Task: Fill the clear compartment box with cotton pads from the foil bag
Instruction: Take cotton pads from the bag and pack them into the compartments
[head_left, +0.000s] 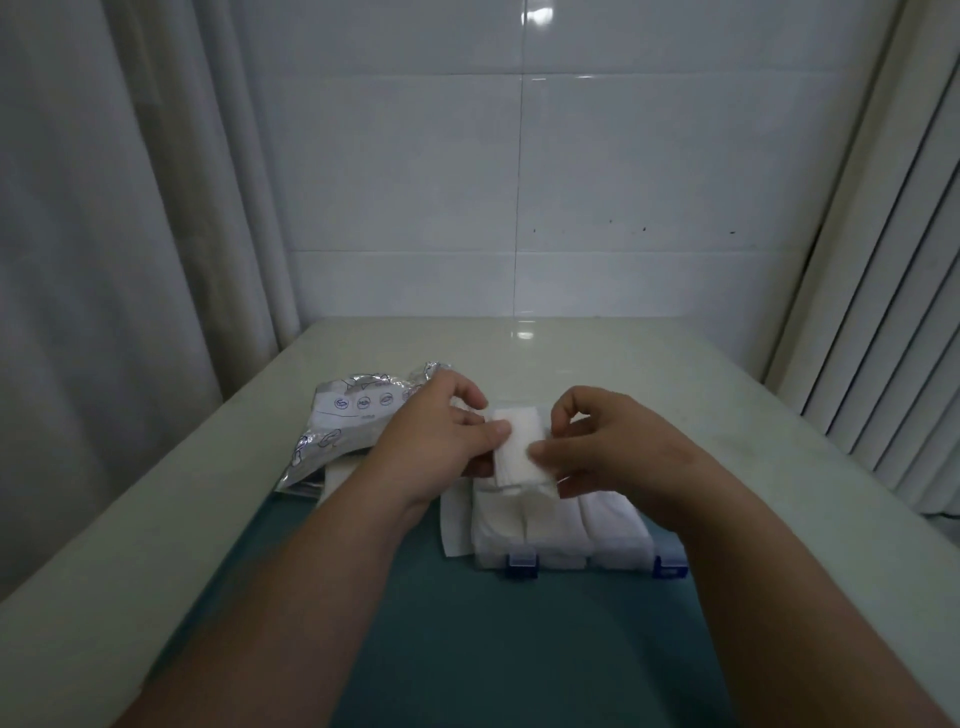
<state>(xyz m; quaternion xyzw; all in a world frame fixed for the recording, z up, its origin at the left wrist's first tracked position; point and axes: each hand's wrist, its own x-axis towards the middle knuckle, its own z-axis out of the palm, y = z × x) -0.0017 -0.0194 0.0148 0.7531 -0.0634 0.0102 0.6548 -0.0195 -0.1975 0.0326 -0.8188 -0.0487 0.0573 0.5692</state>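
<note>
A white stack of cotton pads (517, 447) is held between both hands just above the clear compartment box (566, 525). My left hand (441, 431) pinches its left edge with thumb and fingers. My right hand (608, 441) pinches its right edge. The box has blue latches on its near side and white pads fill its compartments. The silver foil bag (348, 415) lies behind my left hand, to the left of the box, crumpled and partly hidden by that hand.
A loose white pad or sheet (454, 519) lies against the box's left side. Everything sits on a teal mat (467, 623) on a pale tabletop (649, 364). A curtain hangs at the left, a tiled wall behind, a ribbed panel at the right.
</note>
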